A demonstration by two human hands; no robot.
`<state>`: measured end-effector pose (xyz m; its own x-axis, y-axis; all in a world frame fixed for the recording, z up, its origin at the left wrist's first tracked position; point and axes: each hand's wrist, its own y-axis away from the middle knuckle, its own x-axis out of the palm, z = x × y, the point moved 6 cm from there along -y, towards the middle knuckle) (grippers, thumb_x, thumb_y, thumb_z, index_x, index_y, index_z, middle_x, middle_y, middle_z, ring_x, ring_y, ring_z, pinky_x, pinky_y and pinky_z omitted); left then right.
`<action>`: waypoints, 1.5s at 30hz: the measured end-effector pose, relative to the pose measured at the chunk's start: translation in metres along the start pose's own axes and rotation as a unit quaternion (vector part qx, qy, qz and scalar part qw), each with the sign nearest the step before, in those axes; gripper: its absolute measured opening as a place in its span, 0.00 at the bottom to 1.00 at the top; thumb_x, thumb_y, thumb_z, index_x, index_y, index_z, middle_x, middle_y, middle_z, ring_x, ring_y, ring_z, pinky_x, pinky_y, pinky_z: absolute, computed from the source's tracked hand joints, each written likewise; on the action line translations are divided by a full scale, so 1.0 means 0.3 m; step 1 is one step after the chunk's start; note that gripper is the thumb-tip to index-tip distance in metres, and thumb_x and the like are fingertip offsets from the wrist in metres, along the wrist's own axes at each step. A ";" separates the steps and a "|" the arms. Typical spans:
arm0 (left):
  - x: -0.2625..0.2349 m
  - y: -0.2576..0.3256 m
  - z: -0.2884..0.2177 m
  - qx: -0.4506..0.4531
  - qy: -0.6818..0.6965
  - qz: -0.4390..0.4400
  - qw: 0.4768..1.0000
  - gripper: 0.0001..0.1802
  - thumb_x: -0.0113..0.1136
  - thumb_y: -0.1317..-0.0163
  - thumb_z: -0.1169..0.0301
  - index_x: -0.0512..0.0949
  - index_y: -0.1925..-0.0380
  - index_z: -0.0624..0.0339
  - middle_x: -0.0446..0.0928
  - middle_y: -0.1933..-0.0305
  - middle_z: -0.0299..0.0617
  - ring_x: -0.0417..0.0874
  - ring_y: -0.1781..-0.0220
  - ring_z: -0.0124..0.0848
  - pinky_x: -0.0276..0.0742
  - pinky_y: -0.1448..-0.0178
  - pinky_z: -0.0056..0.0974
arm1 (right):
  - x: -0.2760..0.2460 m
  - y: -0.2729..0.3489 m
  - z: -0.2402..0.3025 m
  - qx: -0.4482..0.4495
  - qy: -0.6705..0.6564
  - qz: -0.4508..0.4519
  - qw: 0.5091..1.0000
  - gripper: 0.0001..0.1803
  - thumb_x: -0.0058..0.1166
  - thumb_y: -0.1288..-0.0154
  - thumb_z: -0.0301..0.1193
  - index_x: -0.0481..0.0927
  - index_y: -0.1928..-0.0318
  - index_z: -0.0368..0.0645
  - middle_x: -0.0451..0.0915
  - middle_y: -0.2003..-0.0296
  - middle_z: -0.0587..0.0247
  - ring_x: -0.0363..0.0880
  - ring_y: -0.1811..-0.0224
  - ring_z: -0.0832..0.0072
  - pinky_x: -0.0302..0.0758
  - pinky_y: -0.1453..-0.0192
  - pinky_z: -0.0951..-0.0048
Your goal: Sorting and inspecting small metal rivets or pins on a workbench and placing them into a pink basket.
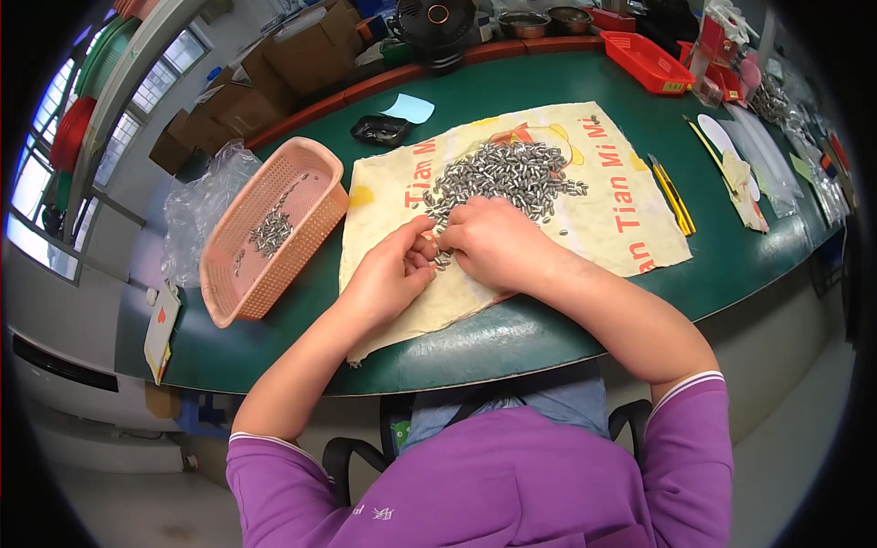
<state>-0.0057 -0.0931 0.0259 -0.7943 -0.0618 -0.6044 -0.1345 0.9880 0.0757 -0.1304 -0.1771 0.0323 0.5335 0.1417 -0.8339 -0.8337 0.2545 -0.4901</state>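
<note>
Metal pins [512, 175] being sorted: left hand [391, 274] and right hand [498, 242] pinch pieces; next, pink basket [274, 228] at nine o'clock

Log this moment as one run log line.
left hand: pinching small metal pieces | right hand: on pile edge | cloth: under pile | pink basket: some pieces inside
</note>
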 end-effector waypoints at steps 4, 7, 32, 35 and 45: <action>0.009 -0.020 -0.030 0.042 -0.010 0.047 0.998 0.34 0.65 0.39 0.81 0.69 0.31 0.65 0.77 0.56 0.40 0.79 0.56 0.27 0.80 0.49 0.33 | -0.023 0.003 -0.004 -0.003 0.010 0.022 1.000 0.06 0.59 0.43 0.28 0.87 0.66 0.45 0.82 0.65 0.60 0.81 0.56 0.58 0.79 0.52 0.56; 0.009 -0.025 -0.039 0.074 -0.068 0.055 0.993 0.34 0.66 0.40 0.80 0.70 0.32 0.62 0.77 0.54 0.39 0.79 0.54 0.28 0.79 0.46 0.34 | -0.067 0.013 -0.020 0.021 -0.009 0.054 0.998 0.05 0.63 0.43 0.27 0.88 0.65 0.46 0.81 0.65 0.60 0.81 0.55 0.58 0.79 0.49 0.56; -0.008 0.000 0.025 0.218 -0.120 -0.061 0.967 0.31 0.71 0.46 0.79 0.75 0.39 0.58 0.80 0.61 0.34 0.80 0.54 0.37 0.71 0.46 0.44 | -0.029 0.024 0.006 0.000 -0.098 0.048 0.994 0.08 0.64 0.44 0.27 0.81 0.63 0.45 0.76 0.65 0.65 0.76 0.58 0.64 0.74 0.53 0.63; -0.011 0.001 0.037 0.216 -0.112 -0.063 0.968 0.32 0.72 0.45 0.78 0.74 0.39 0.57 0.79 0.61 0.34 0.80 0.53 0.37 0.71 0.46 0.45 | -0.016 0.035 0.009 -0.015 -0.137 0.053 0.989 0.09 0.63 0.45 0.25 0.81 0.62 0.44 0.76 0.66 0.64 0.77 0.59 0.62 0.76 0.54 0.62; -0.002 0.015 0.027 0.184 -0.071 -0.038 0.980 0.37 0.72 0.44 0.77 0.70 0.33 0.56 0.80 0.59 0.33 0.80 0.50 0.37 0.70 0.42 0.45 | -0.024 0.042 0.022 0.037 -0.183 0.038 0.982 0.12 0.64 0.44 0.24 0.82 0.57 0.42 0.77 0.65 0.61 0.78 0.59 0.60 0.77 0.53 0.61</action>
<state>-0.0011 -0.0874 0.0201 -0.6969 -0.1428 -0.7029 0.0527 0.9671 -0.2488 -0.1437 -0.1685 0.0338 0.4965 0.4947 -0.7133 -0.8679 0.2959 -0.3989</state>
